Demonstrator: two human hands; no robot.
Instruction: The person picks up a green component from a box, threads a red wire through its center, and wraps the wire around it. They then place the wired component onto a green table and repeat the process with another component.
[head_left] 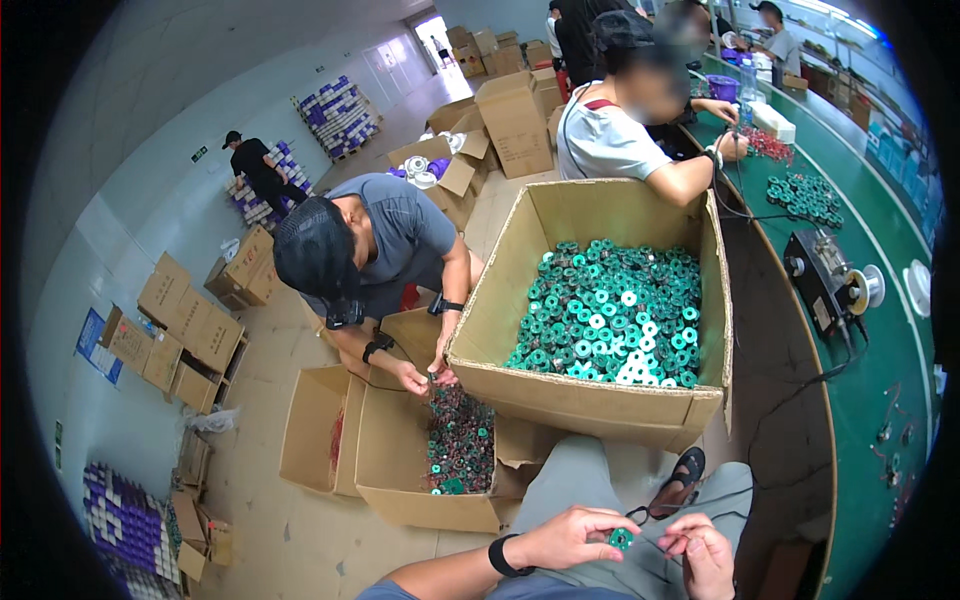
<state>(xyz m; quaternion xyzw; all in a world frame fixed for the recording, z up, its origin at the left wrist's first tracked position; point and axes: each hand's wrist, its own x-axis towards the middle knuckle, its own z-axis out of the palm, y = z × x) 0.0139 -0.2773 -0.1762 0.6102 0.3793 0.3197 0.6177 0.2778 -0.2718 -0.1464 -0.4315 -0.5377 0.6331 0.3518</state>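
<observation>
Above my lap, my left hand (568,540) pinches a small round green circuit board (621,539) with a hole in its middle, between thumb and fingertips. Just right of it, my right hand (702,556) is closed in a pinch; what its fingers hold is too small to make out. A dark thin strand shows between the two hands. In front of my knees stands a large cardboard box (590,400) with many green ring-shaped circuit boards (610,315) piled in it.
On the left, a co-worker (385,230) bends over a cardboard box (425,508) of small parts with red wires. Another person (620,130) works at the long green bench (800,240) on the right. A black device with a wire spool (825,280) stands on that bench.
</observation>
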